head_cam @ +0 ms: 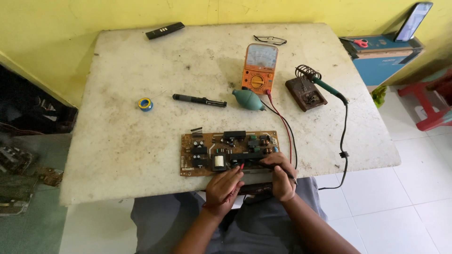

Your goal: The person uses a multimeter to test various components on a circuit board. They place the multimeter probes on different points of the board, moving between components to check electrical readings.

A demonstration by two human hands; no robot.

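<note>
A brown circuit board [202, 153] with black parts lies at the near edge of the white table [141, 131]. My left hand [223, 188] holds a red test probe [239, 167] with its tip on the board. My right hand [281, 176] grips a black test probe, its tip against the board's near right part. Red and black leads [284, 123] run from the probes up to an orange analog multimeter [259, 68] standing behind the board.
A teal rubber blower [248, 100], a black desoldering pump [198, 99] and a blue solder spool [145, 104] lie mid-table. A green-handled soldering iron [329, 89] rests in its stand [306, 93] at right. Glasses [270, 40] and a black remote [165, 30] lie at the back. Scrap boards [14, 162] lie on the floor left.
</note>
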